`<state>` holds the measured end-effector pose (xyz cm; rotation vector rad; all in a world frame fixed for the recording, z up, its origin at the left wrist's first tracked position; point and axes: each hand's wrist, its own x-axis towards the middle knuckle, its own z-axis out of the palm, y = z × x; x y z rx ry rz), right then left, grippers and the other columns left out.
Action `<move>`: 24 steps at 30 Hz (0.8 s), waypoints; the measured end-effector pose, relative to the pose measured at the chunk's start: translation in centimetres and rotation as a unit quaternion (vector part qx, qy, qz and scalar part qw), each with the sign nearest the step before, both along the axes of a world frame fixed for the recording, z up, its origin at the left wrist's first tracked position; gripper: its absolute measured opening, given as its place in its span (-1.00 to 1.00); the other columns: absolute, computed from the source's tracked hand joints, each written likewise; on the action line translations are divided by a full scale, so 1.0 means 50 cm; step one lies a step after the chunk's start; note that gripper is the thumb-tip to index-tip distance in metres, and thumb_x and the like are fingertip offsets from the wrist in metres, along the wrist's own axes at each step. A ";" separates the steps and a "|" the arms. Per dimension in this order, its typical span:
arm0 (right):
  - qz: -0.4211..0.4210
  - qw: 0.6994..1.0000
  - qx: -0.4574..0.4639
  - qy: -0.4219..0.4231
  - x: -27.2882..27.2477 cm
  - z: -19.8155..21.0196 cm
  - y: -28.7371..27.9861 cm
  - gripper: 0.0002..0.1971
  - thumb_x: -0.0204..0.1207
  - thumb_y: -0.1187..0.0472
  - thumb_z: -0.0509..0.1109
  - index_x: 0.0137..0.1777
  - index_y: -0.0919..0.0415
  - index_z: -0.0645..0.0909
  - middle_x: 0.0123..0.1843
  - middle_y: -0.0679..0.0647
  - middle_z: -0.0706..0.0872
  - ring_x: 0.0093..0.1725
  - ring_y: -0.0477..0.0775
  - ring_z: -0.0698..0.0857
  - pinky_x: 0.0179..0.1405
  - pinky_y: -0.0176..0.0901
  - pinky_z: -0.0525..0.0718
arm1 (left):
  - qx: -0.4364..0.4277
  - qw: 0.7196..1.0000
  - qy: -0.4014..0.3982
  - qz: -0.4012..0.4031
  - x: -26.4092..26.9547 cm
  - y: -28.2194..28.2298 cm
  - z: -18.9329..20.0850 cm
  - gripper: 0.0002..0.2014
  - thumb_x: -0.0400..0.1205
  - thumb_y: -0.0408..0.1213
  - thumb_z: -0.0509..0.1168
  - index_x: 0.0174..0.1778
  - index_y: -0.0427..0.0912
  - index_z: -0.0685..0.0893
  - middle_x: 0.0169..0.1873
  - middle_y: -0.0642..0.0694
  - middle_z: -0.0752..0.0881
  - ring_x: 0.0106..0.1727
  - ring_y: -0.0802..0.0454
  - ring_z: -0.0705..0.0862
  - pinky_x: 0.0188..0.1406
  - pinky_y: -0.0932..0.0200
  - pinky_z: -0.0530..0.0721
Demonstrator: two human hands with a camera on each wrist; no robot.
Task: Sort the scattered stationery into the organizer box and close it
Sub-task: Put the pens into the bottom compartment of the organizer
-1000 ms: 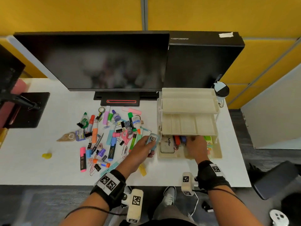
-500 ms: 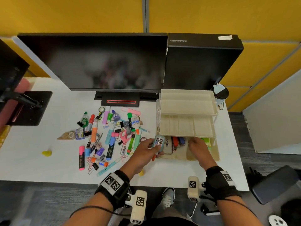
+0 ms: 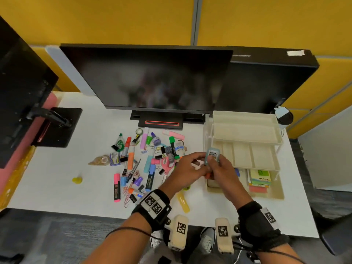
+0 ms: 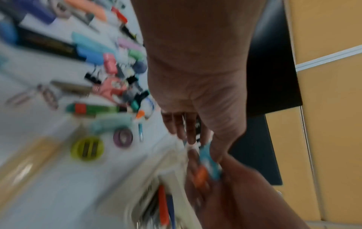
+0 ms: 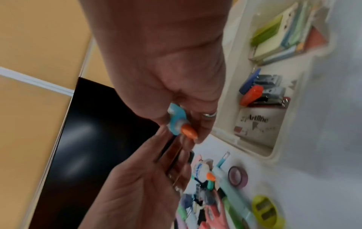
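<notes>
- Your right-hand fingers (image 5: 203, 124) curl round a small blue correction-tape dispenser (image 3: 213, 155) with an orange tip (image 5: 188, 132), pinching it above the left end of the organizer box (image 3: 245, 138).
- Your left hand (image 3: 187, 169) meets it there, fingers straightened against the dispenser's lower end; whether they actually grip it, you cannot tell.
- The box stands with its tiers fanned out; the bottom tray holds a white Artline tin (image 5: 256, 124), staplers (image 5: 260, 91) and sticky notes (image 3: 260, 177).
- Markers, clips, pink scissors (image 3: 167, 166) and a washi tape roll (image 5: 238, 176) lie scattered on the white desk (image 3: 57, 178) left of the box.
- A green sharpener (image 5: 267, 210) sits near the desk's front edge.
</notes>
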<state>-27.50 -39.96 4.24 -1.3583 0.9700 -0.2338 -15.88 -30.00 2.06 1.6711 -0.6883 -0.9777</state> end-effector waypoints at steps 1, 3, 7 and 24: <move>-0.021 1.000 -0.015 0.003 0.001 0.001 -0.003 -0.73 0.80 -0.03 0.30 0.27 0.14 0.66 -0.06 0.15 0.85 -0.25 0.01 0.82 -0.22 -0.06 0.83 | 0.033 0.999 -0.003 -0.016 0.031 0.003 -0.006 -0.69 0.58 -0.05 0.54 0.24 0.19 0.77 0.13 0.19 0.78 0.06 0.18 0.74 0.08 0.14 0.78; -0.046 0.998 -0.042 0.025 -0.009 0.002 -0.010 -0.71 0.78 -0.07 0.31 0.16 0.17 0.66 -0.17 0.17 0.80 -0.40 0.00 0.71 -0.42 -0.12 0.68 | 0.116 0.992 -0.043 -0.002 0.092 0.008 -0.036 -0.80 0.58 0.05 0.51 0.02 0.06 0.82 -0.05 0.16 0.80 -0.06 0.17 0.76 0.13 0.02 0.80; -0.047 0.995 -0.054 0.076 -0.067 -0.006 -0.030 -0.69 0.80 -0.08 0.26 0.13 0.16 0.65 -0.20 0.10 0.78 -0.37 0.01 0.64 -0.37 -0.11 0.58 | 0.246 0.948 -0.189 0.072 0.159 -0.002 -0.119 -0.61 0.54 0.16 0.49 -0.24 -0.14 0.73 -0.31 0.02 0.75 -0.26 0.06 0.78 -0.31 0.03 0.80; -0.179 0.977 -0.071 0.096 -0.247 -0.022 -0.066 -0.73 0.79 0.13 0.34 0.01 0.27 0.79 -0.13 0.39 0.80 -0.24 0.18 0.64 -0.14 0.06 0.68 | 0.336 0.897 -0.278 0.076 0.176 -0.074 -0.124 -0.55 0.58 0.04 0.49 0.19 -0.21 0.63 0.08 -0.18 0.75 0.07 -0.17 0.77 -0.01 -0.03 0.80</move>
